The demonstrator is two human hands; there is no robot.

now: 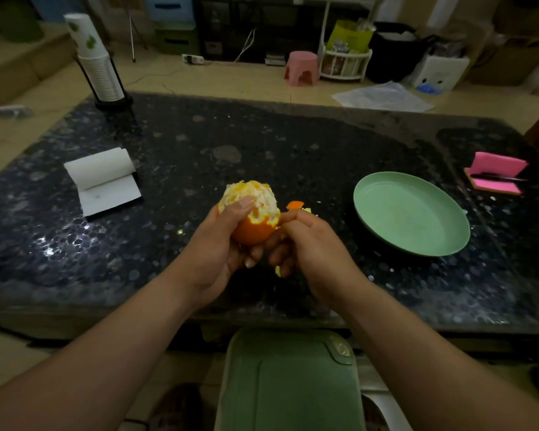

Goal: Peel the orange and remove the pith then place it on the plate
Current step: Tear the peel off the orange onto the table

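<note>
On the dark speckled table, a paper towel roll lies at 9 o'clock from the hands, a cup stack at 11, a pink notepad at 2. The green plate sits bare at 3 o'clock, nothing between. The left hand grips the half-peeled orange, thumb on the bared top. The right hand is curled at the peel's torn edge at the fruit's 3 o'clock; what it pinches is hidden. Peel scraps lie just beyond it.
</note>
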